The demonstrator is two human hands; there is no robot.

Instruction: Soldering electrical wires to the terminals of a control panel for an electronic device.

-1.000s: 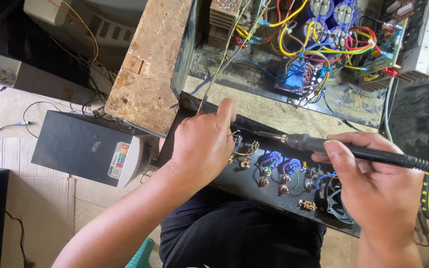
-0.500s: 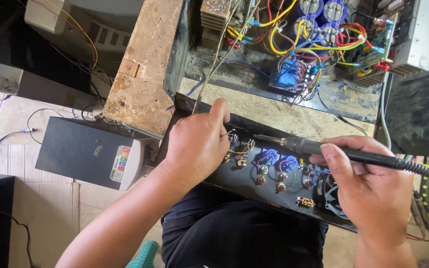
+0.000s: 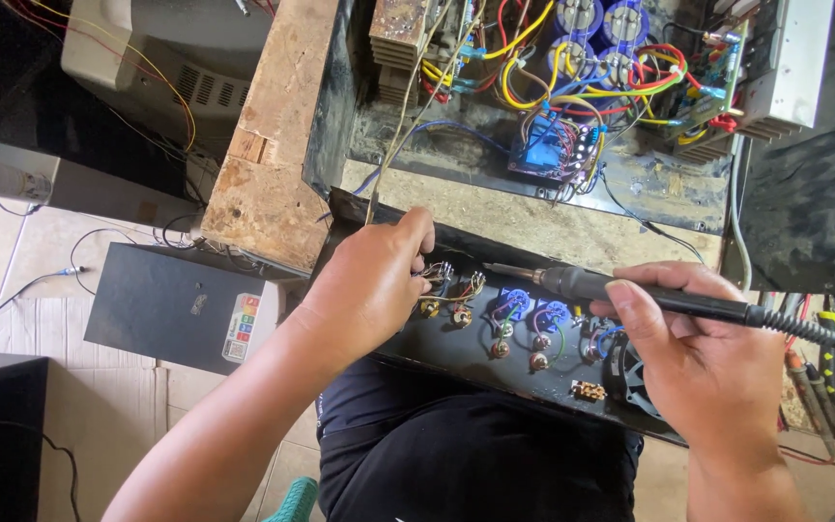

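Soldering iron with a black handle and thin metal tip (image 3: 630, 293) lies level in the right hand (image 3: 717, 372); the fingers are closed round the handle, thumb along its near side, and its black cable runs off to the right. The tip points left, just above the black metal panel studded with small round connectors and blue parts (image 3: 524, 348), which rests tilted across the person's lap. The left hand (image 3: 369, 290) sits on the panel's left end, fingers pressed together and pinching a thin bare wire (image 3: 393, 145) that rises toward the upper part of the view; the fingertips are just beside a cluster of fine leads on the panel. Behind the panel stands an open chassis with yellow, red and blue wiring and blue cylindrical capacitors (image 3: 572, 87). A worn wooden board (image 3: 273, 145) lies to the left of it, and a dark grey rectangular box (image 3: 176, 309) rests on the floor below the board
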